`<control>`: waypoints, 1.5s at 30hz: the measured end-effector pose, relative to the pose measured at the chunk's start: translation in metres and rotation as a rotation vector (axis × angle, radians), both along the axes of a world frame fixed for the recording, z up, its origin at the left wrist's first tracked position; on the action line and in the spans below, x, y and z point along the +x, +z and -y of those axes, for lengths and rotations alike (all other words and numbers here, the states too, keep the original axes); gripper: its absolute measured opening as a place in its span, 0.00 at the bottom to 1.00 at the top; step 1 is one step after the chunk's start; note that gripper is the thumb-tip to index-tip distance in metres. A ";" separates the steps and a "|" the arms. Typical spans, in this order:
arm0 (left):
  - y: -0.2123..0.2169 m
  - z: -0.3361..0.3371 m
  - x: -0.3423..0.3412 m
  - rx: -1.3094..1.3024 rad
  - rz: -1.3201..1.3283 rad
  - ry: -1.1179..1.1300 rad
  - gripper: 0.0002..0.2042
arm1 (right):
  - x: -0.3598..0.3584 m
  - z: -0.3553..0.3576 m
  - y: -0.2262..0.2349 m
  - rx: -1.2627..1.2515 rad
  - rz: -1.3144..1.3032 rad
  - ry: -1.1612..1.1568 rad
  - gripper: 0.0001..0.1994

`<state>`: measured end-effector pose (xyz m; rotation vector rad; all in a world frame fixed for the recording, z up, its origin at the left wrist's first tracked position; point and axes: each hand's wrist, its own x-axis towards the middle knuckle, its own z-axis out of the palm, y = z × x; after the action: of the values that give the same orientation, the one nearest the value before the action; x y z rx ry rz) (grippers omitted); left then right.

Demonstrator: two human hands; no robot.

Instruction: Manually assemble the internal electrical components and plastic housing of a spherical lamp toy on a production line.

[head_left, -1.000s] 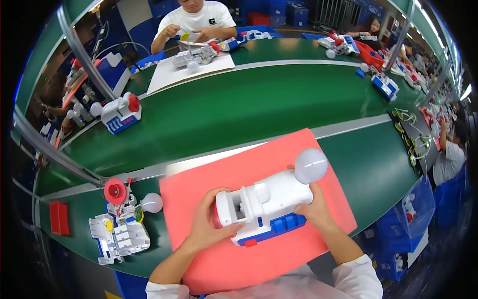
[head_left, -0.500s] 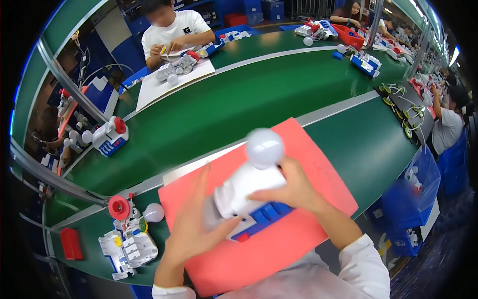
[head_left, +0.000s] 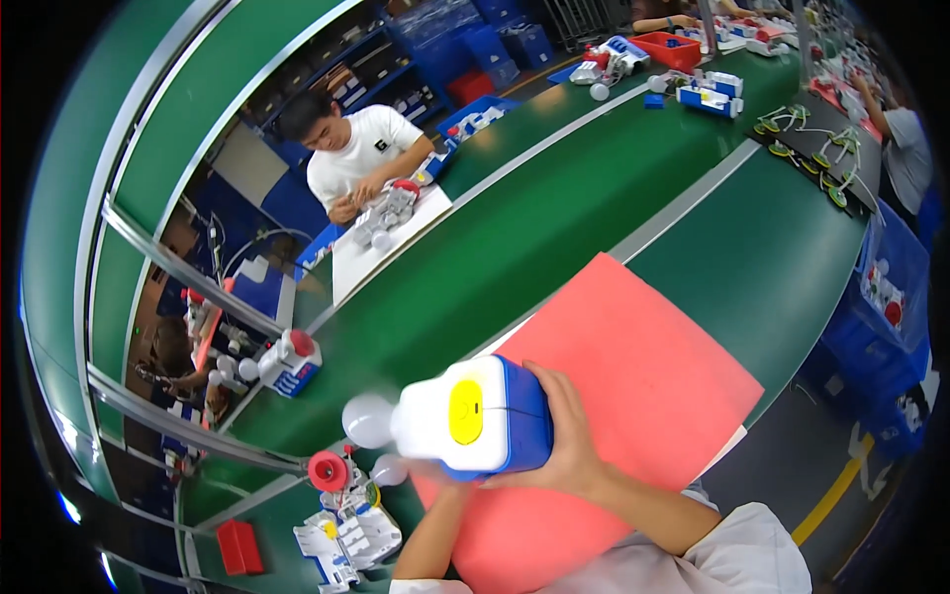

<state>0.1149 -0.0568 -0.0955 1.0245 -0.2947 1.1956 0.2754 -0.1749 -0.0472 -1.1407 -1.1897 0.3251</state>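
Note:
A white and blue plastic housing [head_left: 460, 416], with a yellow oval panel facing up and a frosted round bulb [head_left: 370, 422] at its left end, is held above a red mat. My right hand [head_left: 566, 450] is closed around its blue end, the fingers along the far side and the thumb underneath. My left hand [head_left: 447, 493] is below the housing's near side, its fingers hidden and blurred. To the left lies an opened white housing [head_left: 348, 540] with exposed inner parts, a red round piece [head_left: 329, 471] and another frosted bulb [head_left: 389, 469].
Under my hands the red mat [head_left: 633, 356] lies on the green bench. A small red bin [head_left: 239, 547] sits at left. Another white and blue unit [head_left: 289, 363] stands across the bench. A co-worker [head_left: 361, 158] handles parts opposite. Wired parts [head_left: 811, 148] lie on a dark board at right.
The housing has turned so its yellow panel faces up and its bulb points left. My left hand has gone from beside it to beneath it. The view has swung too.

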 end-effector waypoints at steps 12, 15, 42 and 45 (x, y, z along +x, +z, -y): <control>0.033 -0.036 0.014 0.025 -0.335 0.363 0.42 | 0.007 0.019 0.006 -0.058 0.103 -0.094 0.64; 0.028 -0.036 0.013 0.011 -0.364 0.436 0.40 | 0.005 0.018 0.000 -0.190 -0.081 0.125 0.68; 0.157 -0.122 -0.222 0.893 -1.469 1.458 0.28 | -0.098 -0.026 -0.026 -0.454 0.247 0.651 0.32; 0.130 -0.075 -0.432 0.389 -1.663 1.944 0.25 | -0.166 -0.064 -0.010 -0.658 0.354 1.150 0.29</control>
<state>-0.3173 0.0180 0.0340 2.3288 2.3132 1.2355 0.1097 -0.1108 -0.0567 -0.9436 -2.0733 1.5191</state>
